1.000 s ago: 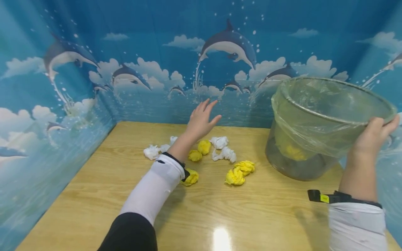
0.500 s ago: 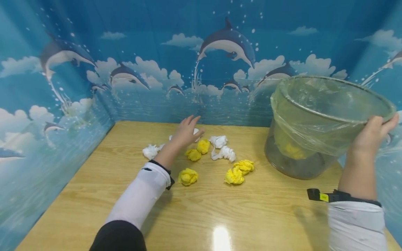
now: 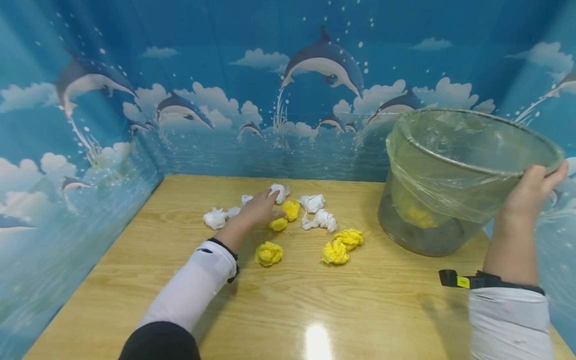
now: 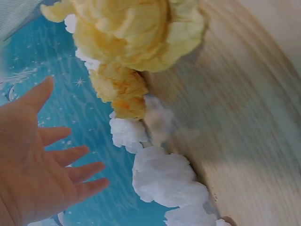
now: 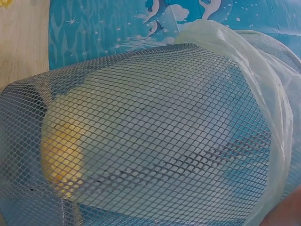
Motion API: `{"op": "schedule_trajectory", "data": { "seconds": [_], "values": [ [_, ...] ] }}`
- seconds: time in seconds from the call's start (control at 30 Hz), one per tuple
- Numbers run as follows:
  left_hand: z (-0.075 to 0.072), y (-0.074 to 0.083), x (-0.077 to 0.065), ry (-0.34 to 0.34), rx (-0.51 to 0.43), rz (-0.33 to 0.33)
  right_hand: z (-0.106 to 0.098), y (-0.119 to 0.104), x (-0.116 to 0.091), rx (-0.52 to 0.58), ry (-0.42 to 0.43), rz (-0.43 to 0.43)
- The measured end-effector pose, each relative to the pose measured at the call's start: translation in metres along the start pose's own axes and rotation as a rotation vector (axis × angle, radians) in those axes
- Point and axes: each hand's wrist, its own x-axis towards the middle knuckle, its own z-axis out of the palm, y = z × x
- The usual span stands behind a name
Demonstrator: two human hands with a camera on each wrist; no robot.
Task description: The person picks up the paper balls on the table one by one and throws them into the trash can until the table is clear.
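Observation:
My left hand (image 3: 260,210) reaches over the crumpled paper balls with its fingers extended. In the left wrist view its palm and spread fingers hold nothing. Right by its fingertips are a white paper ball (image 3: 280,193) and a yellow paper ball (image 3: 291,210); another yellow one (image 3: 278,225) is partly covered by the hand. At the right, my right hand (image 3: 524,200) grips the rim of a dark mesh wastebasket (image 5: 155,117). A pale green plastic bag (image 3: 450,195) lines the basket and folds over its rim. Something yellow (image 5: 66,150) shows through the mesh at the bottom.
Two yellow balls (image 3: 335,251) lie together mid-table, and a single yellow ball (image 3: 269,253) lies to their left. White balls (image 3: 320,220) sit behind them, with more white paper (image 3: 215,218) at the left. A dolphin-printed curtain (image 3: 216,150) stands along the back and sides of the wooden table (image 3: 360,310).
My left hand has come down from near the back curtain, moving left and closer, to the paper balls. The right hand and the wastebasket stay in place.

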Motion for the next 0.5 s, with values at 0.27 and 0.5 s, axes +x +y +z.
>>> {"op": "schedule_trajectory", "data": {
  "seconds": [0.27,0.5],
  "values": [
    [0.008,-0.003,-0.002,-0.098,0.003,-0.048,0.000,0.000,0.000,-0.005,-0.004,0.012],
    [0.015,-0.004,-0.001,-0.133,-0.014,-0.053,-0.001,0.000,0.000,-0.003,-0.008,0.011]
  ]
}}
